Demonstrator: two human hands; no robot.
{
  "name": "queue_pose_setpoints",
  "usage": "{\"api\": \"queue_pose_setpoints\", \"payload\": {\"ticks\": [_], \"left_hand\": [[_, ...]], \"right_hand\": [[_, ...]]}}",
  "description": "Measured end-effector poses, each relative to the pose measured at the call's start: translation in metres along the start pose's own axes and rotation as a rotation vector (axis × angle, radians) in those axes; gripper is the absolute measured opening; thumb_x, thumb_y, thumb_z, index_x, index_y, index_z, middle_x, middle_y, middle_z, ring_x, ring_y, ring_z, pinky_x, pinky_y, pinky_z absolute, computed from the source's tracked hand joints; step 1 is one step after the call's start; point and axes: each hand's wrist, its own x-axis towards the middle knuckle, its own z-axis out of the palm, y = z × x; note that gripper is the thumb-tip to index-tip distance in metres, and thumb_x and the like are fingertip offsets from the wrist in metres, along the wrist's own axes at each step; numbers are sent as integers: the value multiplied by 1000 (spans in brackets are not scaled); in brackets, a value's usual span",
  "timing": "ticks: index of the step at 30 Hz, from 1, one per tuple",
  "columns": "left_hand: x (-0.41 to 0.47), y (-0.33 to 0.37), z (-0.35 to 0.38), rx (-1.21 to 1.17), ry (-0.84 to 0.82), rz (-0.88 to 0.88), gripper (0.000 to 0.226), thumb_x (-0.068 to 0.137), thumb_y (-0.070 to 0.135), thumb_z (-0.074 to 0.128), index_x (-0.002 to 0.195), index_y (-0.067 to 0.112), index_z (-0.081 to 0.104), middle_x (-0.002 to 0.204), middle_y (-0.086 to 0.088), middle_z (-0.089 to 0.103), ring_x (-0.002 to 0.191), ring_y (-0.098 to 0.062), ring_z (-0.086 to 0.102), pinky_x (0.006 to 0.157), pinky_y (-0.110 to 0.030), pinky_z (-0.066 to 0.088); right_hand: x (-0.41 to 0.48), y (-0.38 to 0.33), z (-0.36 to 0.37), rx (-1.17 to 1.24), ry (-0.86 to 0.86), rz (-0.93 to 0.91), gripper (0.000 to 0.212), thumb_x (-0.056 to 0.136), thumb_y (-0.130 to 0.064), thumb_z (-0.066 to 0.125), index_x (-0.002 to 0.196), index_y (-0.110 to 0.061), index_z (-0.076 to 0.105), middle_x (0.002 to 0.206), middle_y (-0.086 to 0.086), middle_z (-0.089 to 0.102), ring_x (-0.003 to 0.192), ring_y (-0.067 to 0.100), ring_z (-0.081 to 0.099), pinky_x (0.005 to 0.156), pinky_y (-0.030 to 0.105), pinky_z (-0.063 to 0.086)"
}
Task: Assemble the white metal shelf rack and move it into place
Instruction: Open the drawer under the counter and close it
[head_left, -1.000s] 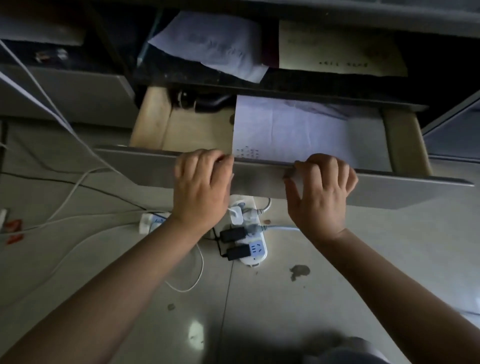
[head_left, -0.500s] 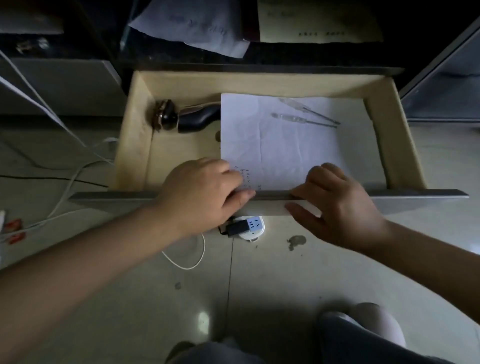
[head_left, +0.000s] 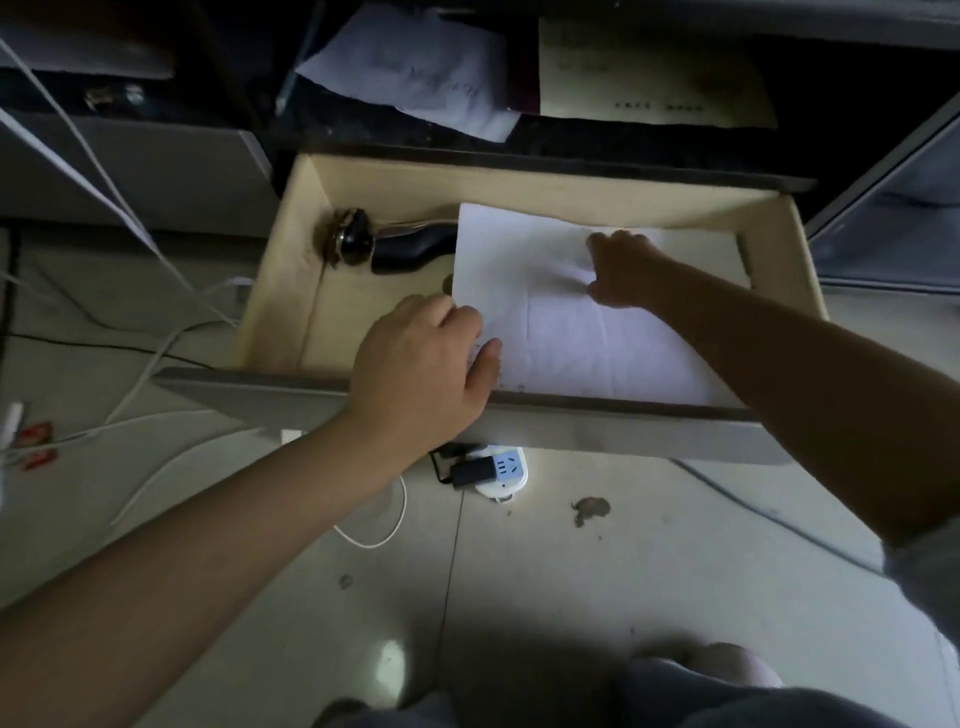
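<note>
No white shelf rack part is in view. A wooden drawer (head_left: 270, 312) with a grey front stands pulled out. In it lies a white sheet of paper (head_left: 582, 343). My left hand (head_left: 421, 374) reaches over the drawer front, and its thumb and loosely curled fingers rest on the sheet's left edge. My right hand (head_left: 623, 267) is deep in the drawer, on the far part of the sheet. Its fingers curl down there and hide whatever is under them. The paper wrinkles beside its thumb.
A black handled object with a round metal head (head_left: 374, 244) lies at the drawer's back left. Papers (head_left: 415, 73) sit on the dark shelf above. On the tiled floor below lie a white power strip (head_left: 498, 470), white cables (head_left: 156, 364) and a stain (head_left: 589, 506). My knees show at the bottom.
Both hands have left the drawer front. My right hand has reached to the far part of the paper, where two thin clear tools lay, and my left hand now rests on the paper's left edge.
</note>
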Motion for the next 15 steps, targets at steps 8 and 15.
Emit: {"api": "queue_pose_setpoints", "payload": {"ticks": [8, 15], "left_hand": [[-7, -6, 3, 77, 230, 284, 26, 90, 25, 42, 102, 3, 49, 84, -17, 63, 79, -29, 50, 62, -39, 42], [-22, -16, 25, 354, 408, 496, 55, 93, 50, 35, 114, 3, 51, 117, -14, 49, 110, -27, 48, 89, -43, 41]], "right_hand": [[-26, -15, 1, 57, 15, -245, 41, 88, -5, 50, 128, -2, 39, 99, 15, 56, 80, 21, 53, 68, 28, 46], [-72, -10, -12, 269, 191, -412, 54, 88, 6, 44, 140, -8, 31, 132, 18, 45, 103, 34, 53, 81, 33, 44]]}}
